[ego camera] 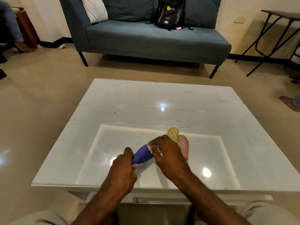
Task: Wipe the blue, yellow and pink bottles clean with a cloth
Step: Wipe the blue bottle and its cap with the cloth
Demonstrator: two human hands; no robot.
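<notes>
Closest in, the left hand (122,166) is wrapped around the lower end of the blue bottle (142,154), which is held tilted just over the glossy white surface (146,101). Its upper end is gripped by the right hand (168,153) through a whitish cloth (150,146). The yellow bottle (173,134) and pink bottle (184,147) are seen touching just behind that hand.

Beige tiled floor (40,103), teal sofa (146,38), glossy white table (162,98), possibly glass-topped
</notes>
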